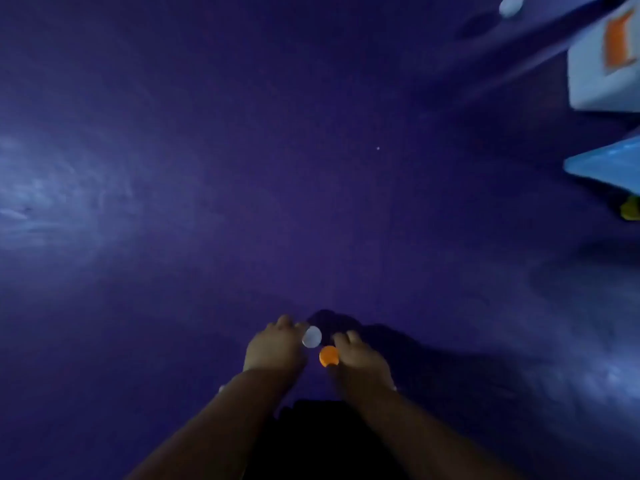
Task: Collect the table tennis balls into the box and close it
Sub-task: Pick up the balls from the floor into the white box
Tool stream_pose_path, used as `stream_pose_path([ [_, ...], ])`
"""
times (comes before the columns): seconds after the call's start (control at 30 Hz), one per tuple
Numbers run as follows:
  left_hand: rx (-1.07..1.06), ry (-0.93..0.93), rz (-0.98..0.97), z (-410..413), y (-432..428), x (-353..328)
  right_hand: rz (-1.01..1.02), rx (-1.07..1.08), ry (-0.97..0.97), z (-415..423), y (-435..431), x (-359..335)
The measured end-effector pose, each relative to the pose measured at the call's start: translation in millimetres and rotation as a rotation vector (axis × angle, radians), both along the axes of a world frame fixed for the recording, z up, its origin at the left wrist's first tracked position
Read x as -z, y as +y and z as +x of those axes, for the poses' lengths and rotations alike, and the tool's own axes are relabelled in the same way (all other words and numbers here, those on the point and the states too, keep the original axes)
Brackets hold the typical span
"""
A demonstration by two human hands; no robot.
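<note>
Working across this wide dark-blue surface (pixel 242 150), you have a long carry ahead, so settle each grip before you lift. The white box with the orange panel (pixel 604 60) sits at the far right edge, well apart from your hands, with a light-blue piece (pixel 606 168) just nearer than it that may be its lid, though the view cuts it off and I cannot tell. Your left hand (pixel 275 346) is curled with its fingertips touching the left side of the white ball (pixel 311 337); your right hand (pixel 360 353) is likewise curled, its thumb side against the orange ball (pixel 329 356). The blur hides whether either hand has pinched its ball or only rests against it, so make sure of it: bring thumb and forefinger to opposite sides of each ball and press gently, since these light, smooth balls will likely skid away from a one-sided push. The two balls lie just beside each other between your hands, so close on one without nudging the other. Lift straight up, then carry both toward the box. Another white ball (pixel 510 5) waits at the far top right near the box, and a small yellow-green thing (pixel 630 207) shows at the right edge, too cropped to name.
</note>
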State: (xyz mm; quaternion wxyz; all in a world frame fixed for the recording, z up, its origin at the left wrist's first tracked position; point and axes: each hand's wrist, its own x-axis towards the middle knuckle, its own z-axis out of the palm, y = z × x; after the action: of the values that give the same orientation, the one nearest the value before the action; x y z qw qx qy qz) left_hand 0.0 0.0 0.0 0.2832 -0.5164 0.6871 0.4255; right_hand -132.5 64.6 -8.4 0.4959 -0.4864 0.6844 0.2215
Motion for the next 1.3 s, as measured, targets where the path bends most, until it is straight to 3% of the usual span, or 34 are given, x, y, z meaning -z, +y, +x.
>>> stream_pose_path([
  [0.13, 0.144, 0.023, 0.019, -13, 5, 34, -0.114, 0.004, 0.081, 9, -3, 28],
  [0.23, 0.147, 0.004, 0.067, -19, 9, 50, 0.009, 0.066, -0.005, 13, 3, 48],
  [0.33, 0.109, 0.011, 0.09, -21, 7, 48, -0.035, 0.051, -0.017, 10, 0, 46],
  [0.43, 0.125, -0.011, -0.02, -17, -2, 21, 0.0, 0.095, 0.025, -1, -20, 12],
  [0.7, 0.144, 0.07, -0.166, -2, -75, -136, -0.149, 0.039, 0.064, -24, -86, -148],
  [1.03, -0.018, 0.16, -0.34, 32, -186, -399, -0.466, 0.301, 0.175, -34, -180, -413],
  [1.3, 0.005, 0.194, -0.369, -15, -242, -515, -0.579, 0.606, 0.135, -74, -225, -520],
])
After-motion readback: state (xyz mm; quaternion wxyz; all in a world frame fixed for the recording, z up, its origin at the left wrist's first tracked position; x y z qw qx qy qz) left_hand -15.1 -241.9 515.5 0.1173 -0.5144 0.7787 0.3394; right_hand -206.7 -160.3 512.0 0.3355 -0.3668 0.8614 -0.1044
